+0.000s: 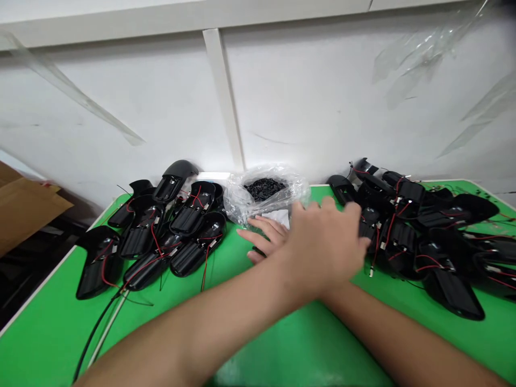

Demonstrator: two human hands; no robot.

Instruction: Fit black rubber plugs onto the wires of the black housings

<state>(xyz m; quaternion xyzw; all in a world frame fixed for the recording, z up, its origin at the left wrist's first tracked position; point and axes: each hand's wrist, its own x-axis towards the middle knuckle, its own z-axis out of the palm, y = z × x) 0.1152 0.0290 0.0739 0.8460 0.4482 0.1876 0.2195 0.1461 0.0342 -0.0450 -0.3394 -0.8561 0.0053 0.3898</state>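
Observation:
My arms cross over the green table, the left one above the right. My left hand (326,244) is beside the right-hand pile of black plastic housings (453,293), its back toward me; its fingers bend down, blurred, and their tips are hidden. Under the left forearm, my right hand (266,236) reaches left with its fingers spread and nothing visible in them. It is nearest to a clear plastic bag (236,201) of small black parts (264,188). A white piece (280,216), perhaps paper or a label, shows at the bag's front.
More black housings (193,255) with battery slots and red and black wires lie in a left-hand pile on the green table (52,344). A black cable (94,333) and a pale cord run at the front left. Behind stands a white wall (322,107); cardboard (28,207) is at far left.

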